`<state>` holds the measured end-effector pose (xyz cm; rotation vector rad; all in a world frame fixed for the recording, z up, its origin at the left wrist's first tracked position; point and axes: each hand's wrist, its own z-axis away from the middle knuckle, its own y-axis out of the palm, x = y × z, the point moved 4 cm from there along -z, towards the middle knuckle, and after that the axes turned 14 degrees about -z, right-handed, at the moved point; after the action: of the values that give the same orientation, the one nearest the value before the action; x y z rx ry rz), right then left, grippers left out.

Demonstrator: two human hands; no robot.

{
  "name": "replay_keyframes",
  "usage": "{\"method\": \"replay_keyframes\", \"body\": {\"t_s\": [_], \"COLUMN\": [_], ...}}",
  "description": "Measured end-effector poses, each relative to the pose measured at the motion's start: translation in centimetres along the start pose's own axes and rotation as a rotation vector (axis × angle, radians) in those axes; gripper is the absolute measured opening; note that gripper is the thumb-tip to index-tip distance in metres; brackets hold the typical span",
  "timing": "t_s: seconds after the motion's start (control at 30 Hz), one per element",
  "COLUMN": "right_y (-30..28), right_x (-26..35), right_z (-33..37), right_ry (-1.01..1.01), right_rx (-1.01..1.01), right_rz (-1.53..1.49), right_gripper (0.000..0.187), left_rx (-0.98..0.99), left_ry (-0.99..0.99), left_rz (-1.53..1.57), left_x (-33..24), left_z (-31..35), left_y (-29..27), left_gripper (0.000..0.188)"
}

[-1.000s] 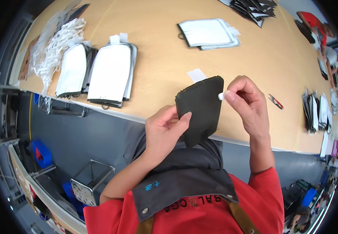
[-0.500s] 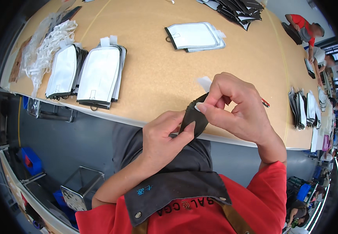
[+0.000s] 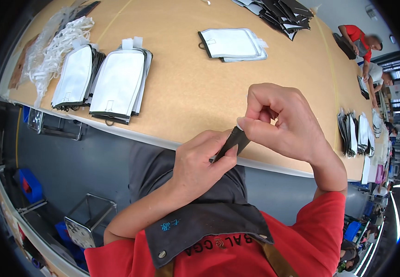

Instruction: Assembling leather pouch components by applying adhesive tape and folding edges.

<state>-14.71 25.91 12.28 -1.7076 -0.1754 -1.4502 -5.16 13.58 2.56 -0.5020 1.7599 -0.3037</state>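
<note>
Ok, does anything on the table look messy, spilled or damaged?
White strips lie tangled at the left end of the table, and the black pieces at its far side are fanned unevenly; both look messier than the white stacks. No spill or damage shows.

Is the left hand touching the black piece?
Touching: the head view shows the left hand holding the black piece, with the thumb lying against its side.

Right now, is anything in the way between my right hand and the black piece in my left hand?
Nothing visible blocks it: your right hand is at the upper end of the black piece, with only a small white bit at its fingertips. Your left hand grips lower down.
</note>
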Motion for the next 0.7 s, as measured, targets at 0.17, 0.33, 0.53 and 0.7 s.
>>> {"method": "replay_keyframes", "body": {"t_s": [0.17, 0.33, 0.53, 0.7], "right_y": [0.15, 0.25, 0.21, 0.24], "right_x": [0.17, 0.41, 0.60, 0.61], "right_z": [-0.23, -0.45, -0.31, -0.01], "right_ry": [0.024, 0.051, 0.023, -0.002], "right_rx": [0.028, 0.036, 0.057, 0.048], "right_rz": [0.034, 0.060, 0.110, 0.091], "right_gripper": [0.022, 0.022, 0.020, 0.018], "left_rx": [-0.031, -0.055, -0.045, -0.062], "left_ry": [0.032, 0.061, 0.039, 0.038], "left_rz": [-0.037, -0.043, -0.038, -0.015], "left_x": [-0.28, -0.22, 0.01, 0.30], "left_z": [-0.06, -0.10, -0.10, 0.07], "left_y": [-0.04, -0.13, -0.07, 0.08], "left_gripper": [0.024, 0.024, 0.025, 0.032]}}
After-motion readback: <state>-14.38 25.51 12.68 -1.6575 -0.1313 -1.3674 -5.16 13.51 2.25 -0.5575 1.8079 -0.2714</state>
